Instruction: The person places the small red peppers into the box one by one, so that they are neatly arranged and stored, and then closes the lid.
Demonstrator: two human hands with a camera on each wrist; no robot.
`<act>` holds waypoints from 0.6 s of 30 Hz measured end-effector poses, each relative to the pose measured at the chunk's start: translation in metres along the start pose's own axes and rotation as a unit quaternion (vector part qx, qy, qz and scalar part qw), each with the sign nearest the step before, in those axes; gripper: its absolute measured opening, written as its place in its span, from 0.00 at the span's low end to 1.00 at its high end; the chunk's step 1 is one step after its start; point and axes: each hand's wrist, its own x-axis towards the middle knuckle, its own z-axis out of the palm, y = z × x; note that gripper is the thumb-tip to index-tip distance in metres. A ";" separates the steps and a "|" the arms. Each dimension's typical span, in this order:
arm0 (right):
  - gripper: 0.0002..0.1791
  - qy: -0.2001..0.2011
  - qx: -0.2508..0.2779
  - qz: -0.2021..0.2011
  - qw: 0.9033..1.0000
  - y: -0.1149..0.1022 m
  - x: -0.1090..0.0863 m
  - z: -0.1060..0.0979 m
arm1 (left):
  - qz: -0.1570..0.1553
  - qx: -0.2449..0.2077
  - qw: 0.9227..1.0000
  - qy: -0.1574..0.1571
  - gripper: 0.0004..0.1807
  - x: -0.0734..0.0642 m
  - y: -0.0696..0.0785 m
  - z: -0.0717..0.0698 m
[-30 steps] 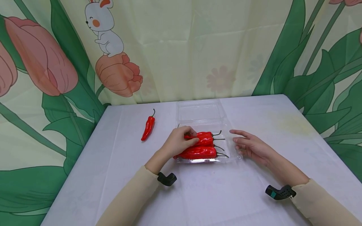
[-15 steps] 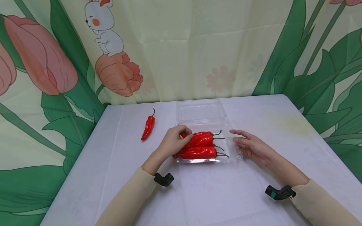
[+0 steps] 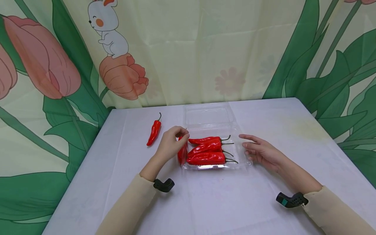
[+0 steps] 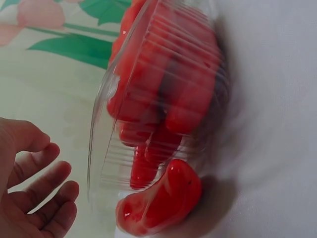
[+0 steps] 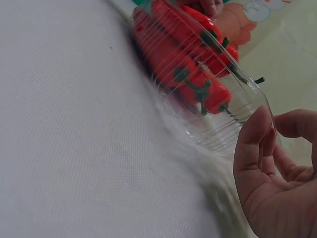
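Several red chili peppers lie side by side in a clear plastic clamshell box, stems pointing right. My left hand is at the box's left rim, fingers loosely bent and holding nothing. In the left wrist view this hand is apart from the box wall. Another red pepper lies on the cloth just outside that wall, partly behind the hand in the head view. My right hand is at the box's right edge; in the right wrist view its thumb and fingers pinch the rim.
The box's lid lies open toward the back of the table. A single red pepper lies farther left on the white cloth. Behind the table hangs a curtain printed with tulips and a rabbit.
My left hand has let go of a pepper, which now lies in the back of the box, and has moved left past the rim. My right hand has stayed in place.
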 end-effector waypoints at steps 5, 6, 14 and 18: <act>0.35 -0.004 0.001 -0.002 1.000 0.000 0.000 0.000 | -0.008 0.012 1.000 0.027 0.09 0.001 -0.005 -0.003; 0.35 -0.004 0.001 -0.002 1.000 0.000 0.000 0.000 | -0.013 0.015 0.999 0.032 0.09 0.001 -0.006 -0.004; 0.35 0.000 0.003 0.000 1.000 0.000 0.000 0.000 | -0.081 0.030 0.996 0.038 0.10 0.002 -0.017 -0.008; 0.36 0.000 0.001 0.000 1.000 -0.001 -0.001 0.001 | -0.107 0.031 0.993 0.027 0.11 0.002 -0.026 -0.007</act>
